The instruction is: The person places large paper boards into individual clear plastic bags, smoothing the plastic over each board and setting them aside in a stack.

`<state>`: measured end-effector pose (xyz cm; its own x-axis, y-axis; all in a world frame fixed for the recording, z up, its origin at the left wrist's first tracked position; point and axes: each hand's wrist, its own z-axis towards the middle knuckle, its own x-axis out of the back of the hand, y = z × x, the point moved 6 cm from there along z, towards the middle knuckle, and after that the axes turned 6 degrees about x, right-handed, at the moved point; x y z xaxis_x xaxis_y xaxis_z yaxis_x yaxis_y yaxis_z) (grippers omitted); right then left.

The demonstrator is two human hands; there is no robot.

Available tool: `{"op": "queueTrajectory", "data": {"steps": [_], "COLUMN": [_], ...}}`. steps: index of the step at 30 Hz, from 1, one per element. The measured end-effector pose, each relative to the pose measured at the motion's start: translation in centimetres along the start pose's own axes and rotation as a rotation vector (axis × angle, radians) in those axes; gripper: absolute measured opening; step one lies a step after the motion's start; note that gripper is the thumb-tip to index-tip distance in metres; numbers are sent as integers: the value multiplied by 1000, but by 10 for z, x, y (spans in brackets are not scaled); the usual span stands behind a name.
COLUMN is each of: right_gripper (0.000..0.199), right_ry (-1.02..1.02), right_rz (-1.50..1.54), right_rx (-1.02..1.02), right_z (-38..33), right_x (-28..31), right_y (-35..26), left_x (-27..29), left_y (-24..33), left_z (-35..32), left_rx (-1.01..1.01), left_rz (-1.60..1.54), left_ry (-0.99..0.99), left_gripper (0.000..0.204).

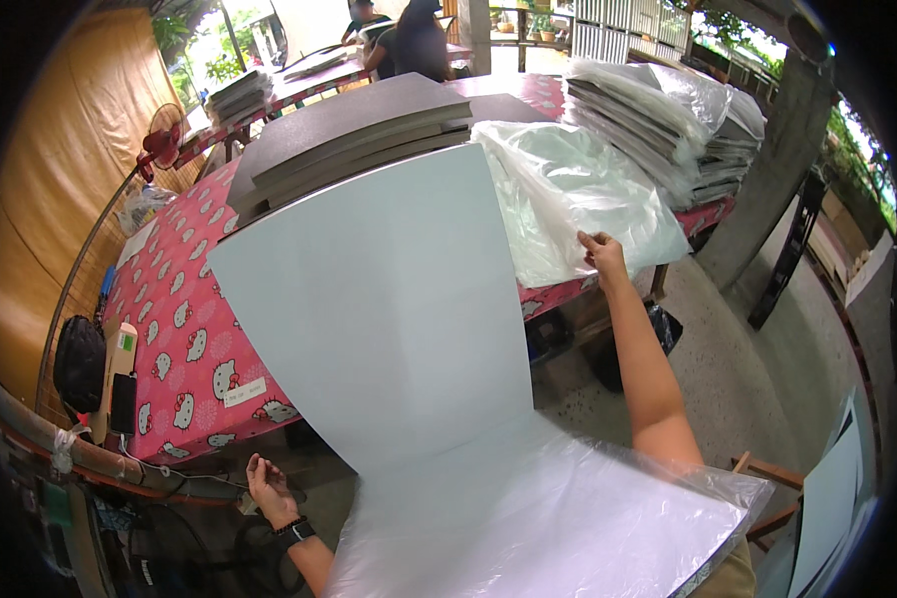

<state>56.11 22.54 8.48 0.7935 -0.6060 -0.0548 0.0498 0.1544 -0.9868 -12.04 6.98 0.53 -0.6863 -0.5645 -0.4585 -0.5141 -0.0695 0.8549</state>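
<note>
A large pale blue-grey sheet [399,289] spans from the table edge down toward my lap, bending near its lower part. Clear plastic [568,498] covers its near end. My right hand [603,254] pinches the edge of a clear plastic bag [558,189] in the pile right of the sheet. Low on the left, my left hand [272,491] is beside the sheet's left edge, fingers loosely bent and apart, with nothing visible in it. A dark band circles that wrist.
Thick grey sheets [359,130] are stacked on the table with a pink patterned cloth [179,329]. Plastic-wrapped stacks [658,120] stand at the far right. A red fan [161,140], a black bag [80,364] and a phone [123,404] are leftward. Two people [409,45] are behind. Pale sheets [827,508] lean right.
</note>
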Motion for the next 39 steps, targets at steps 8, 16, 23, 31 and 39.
{"op": "queueTrajectory", "data": {"steps": [8,16,23,31,39], "right_gripper": [31,27,42,25,16], "right_ry": [-83,213,35,-553,-316], "right_rz": [136,14,-562,-833,-526], "right_rx": [13,81,231,735,301], "right_z": [9,50,87,59,14], "right_x": [-9,31,28,-55,-46], "right_y": [-11,5,-15,-42,-35], "left_x": [-6,-23,-59,-108,-91], "left_y": [-3,5,42,59,38], "left_z": [-7,-10,-12,-25,-34], "left_rx": [105,104,26,-34,40], "left_rz": [-187,-141,-140,-14,83], "left_ry": [-108,-140,-256,-410,-384], "left_gripper": [16,15,16,14,12]}}
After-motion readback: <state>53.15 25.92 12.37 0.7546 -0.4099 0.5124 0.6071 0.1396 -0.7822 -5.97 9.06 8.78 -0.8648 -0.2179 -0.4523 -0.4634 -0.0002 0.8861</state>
